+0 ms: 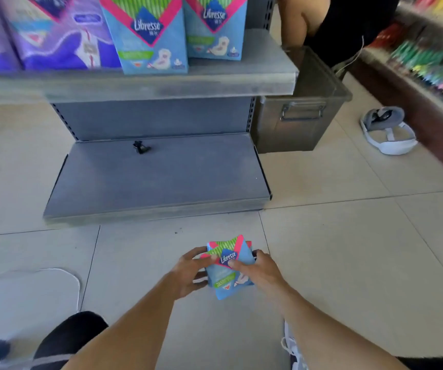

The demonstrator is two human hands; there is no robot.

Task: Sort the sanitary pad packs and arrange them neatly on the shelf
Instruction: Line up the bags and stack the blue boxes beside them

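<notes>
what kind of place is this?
Likely a small shop aisle: grey metal retail shelving stocked with blue Libresse pad packs and purple pad packs, plus a blurred display of colourful goods at right. Both hands hold another blue Libresse pack.

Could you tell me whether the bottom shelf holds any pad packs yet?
No packs: the bottom shelf carries only a small black clip. Both hands hold blue Libresse packs above the floor.
</notes>
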